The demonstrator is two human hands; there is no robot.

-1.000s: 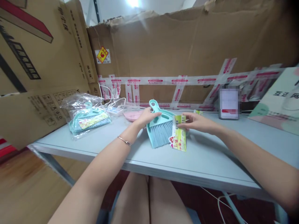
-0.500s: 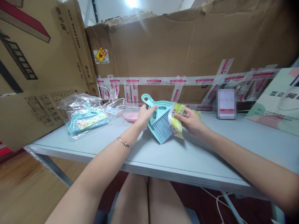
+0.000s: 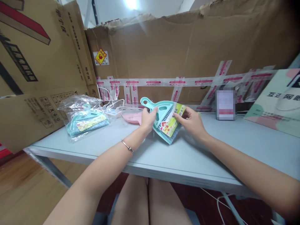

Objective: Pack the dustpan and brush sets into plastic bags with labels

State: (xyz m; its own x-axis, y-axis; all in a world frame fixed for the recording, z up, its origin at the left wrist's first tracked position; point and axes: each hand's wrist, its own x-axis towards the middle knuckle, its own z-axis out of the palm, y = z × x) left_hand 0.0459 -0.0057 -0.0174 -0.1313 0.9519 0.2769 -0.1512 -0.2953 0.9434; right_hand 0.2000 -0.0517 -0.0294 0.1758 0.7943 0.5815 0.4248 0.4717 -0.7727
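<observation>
1. While the left hand (image 3: 148, 120) grasps the turquoise brush-and-dustpan set (image 3: 165, 107) by its left edge, just below the handle, its thumb lies across the front; the other fingers are mostly hidden behind the plastic.
2. The right hand (image 3: 193, 122) pinches the yellow-green label (image 3: 174, 122) near its upper right edge, thumb in front; its remaining fingers are curled, and how they lie behind the label I cannot tell.
3. The set is in front of the person, near the middle of the table (image 3: 236, 137), tilted with its looped handle towards the upper left and its bristles (image 3: 174, 135) towards the lower right. Whether its lowest corner touches the tabletop is unclear.
4. The label lies slantwise over the bristles, covering much of them; blue tufts show past its lower right side.
5. A thin metal bracelet (image 3: 127, 146) circles the left wrist.
6. Just beyond the left hand, a pink dustpan (image 3: 132, 118) rests on the table, partly hidden by that hand.
7. Further left lies a second turquoise set (image 3: 78, 120) inside a clear, crumpled plastic bag (image 3: 75, 101), with a similar label across its bristles.
8. To the right, well apart from the hands, a phone (image 3: 225, 104) with a blurred screen stands upright near a printed board (image 3: 273, 100).
9. Behind everything rises a large cardboard box (image 3: 164, 47), banded with red-and-white tape (image 3: 153, 82).
</observation>
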